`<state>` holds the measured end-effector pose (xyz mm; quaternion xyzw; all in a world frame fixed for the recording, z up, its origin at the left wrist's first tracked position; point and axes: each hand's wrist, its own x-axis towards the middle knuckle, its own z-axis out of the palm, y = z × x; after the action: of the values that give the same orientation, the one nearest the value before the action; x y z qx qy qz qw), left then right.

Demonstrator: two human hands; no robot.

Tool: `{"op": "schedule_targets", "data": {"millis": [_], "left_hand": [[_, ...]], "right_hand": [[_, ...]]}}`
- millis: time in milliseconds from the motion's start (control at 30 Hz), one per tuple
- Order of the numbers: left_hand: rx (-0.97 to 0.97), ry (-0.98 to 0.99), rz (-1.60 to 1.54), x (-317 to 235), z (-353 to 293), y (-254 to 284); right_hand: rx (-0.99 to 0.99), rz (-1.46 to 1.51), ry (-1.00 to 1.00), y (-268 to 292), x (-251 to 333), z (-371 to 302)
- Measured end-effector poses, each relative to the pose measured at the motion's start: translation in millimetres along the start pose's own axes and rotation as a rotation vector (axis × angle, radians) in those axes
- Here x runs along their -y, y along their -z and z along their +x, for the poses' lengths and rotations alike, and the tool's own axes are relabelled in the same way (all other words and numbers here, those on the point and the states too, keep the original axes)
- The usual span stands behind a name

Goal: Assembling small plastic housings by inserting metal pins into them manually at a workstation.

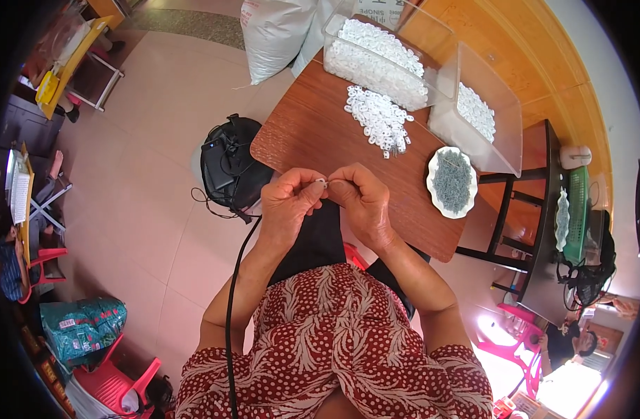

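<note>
My left hand (289, 201) pinches a small white plastic clip (322, 183) between thumb and fingertips, just off the table's near-left edge. Close against it, my right hand (365, 204) has thumb and forefinger pressed together at the clip; whatever they hold is too small to make out. Beyond my hands, a loose pile of white plastic clips (377, 119) lies on the brown wooden table (299, 126), with a few thin metal pins (397, 148) at its near end. To the right stands a scalloped white dish (431, 184) heaped with thin grey metal pins (452, 183).
Two clear plastic bins (383, 85) (467, 145) of white pieces stand at the table's far side. White sacks (278, 38) rest on the floor behind. A black bag (246, 150) sits left of the table. A black cable (230, 307) runs along my left arm. Other people work at the far left.
</note>
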<state>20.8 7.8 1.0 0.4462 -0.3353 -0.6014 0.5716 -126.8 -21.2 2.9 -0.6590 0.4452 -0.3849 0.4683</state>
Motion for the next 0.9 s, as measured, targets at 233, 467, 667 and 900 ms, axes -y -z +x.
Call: {"op": "schedule_targets", "data": {"millis": [233,467,667,900], "left_hand": [[-0.009,-0.009,0.05,-0.4,-0.8,0.1],[-0.006,-0.027,0.086,2.3,-0.5,-1.4],[-0.025,-0.022,0.102,0.5,0.0,-1.5],[-0.039,-0.091,0.109,5.4,-0.7,-2.6]], "right_hand": [[0.009,0.028,0.01,-1.6,-2.9,-1.0],[-0.001,0.036,-0.041,-0.6,-3.9,-0.6],[0.02,0.041,-0.021,-1.1,-5.1,1.1],[0.006,0.011,0.025,-3.9,-7.4,2.2]]}}
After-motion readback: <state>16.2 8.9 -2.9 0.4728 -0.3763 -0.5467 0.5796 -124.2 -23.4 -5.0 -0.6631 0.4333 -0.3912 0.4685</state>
